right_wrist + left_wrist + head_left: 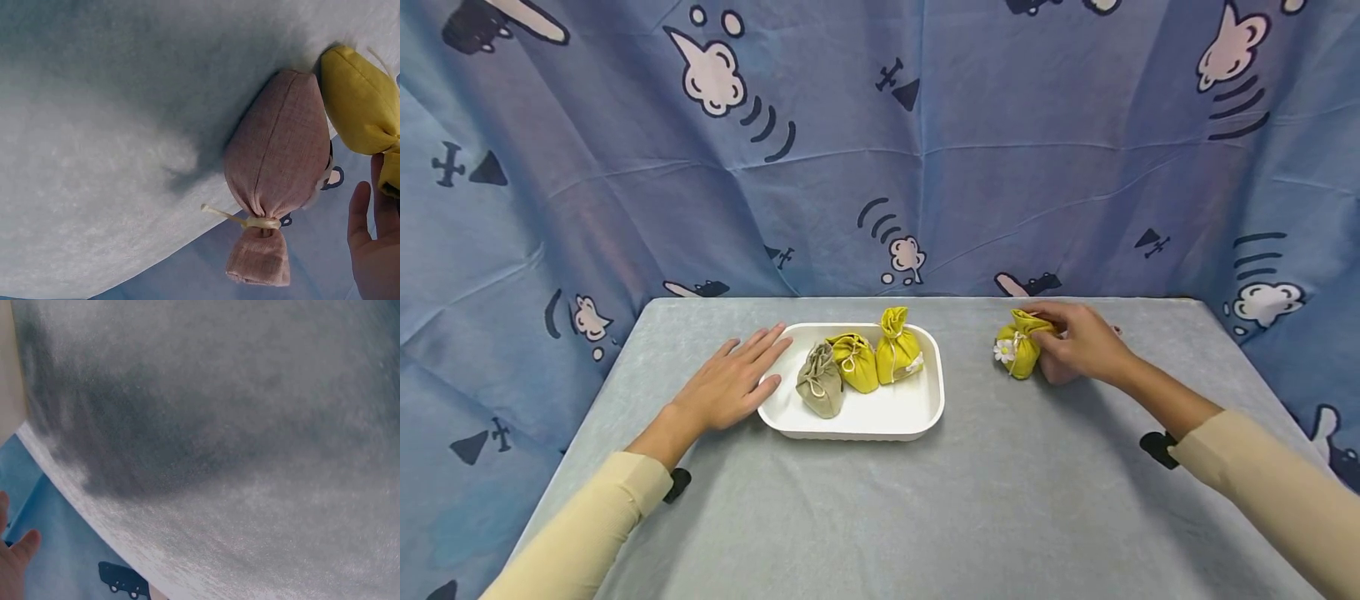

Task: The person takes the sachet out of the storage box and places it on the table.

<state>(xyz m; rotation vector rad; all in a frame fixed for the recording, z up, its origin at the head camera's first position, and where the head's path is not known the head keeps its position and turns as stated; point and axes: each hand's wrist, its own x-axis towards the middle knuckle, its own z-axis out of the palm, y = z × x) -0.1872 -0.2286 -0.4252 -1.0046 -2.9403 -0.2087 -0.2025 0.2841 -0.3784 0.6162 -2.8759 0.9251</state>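
Observation:
My right hand [1078, 340] pinches the gathered neck of a yellow-green drawstring pouch [1021, 357] with a white daisy on its front. A dusty-pink drawstring pouch [278, 144], tied with a cream cord, stands beside it and is mostly hidden behind the hand in the head view. My left hand [730, 385] has its fingers spread and lies along the left rim of a white tray [865, 421]. Inside the tray are a grey-green pouch [820, 385], a yellow-green pouch [859, 367] and a taller yellow-green pouch [897, 354] with a white flower.
A grey cloth [880, 517] covers the table. Behind it hangs a blue patterned curtain [850, 167], close to the table's back edge. Black wrist pieces [1157, 448] show under both forearms.

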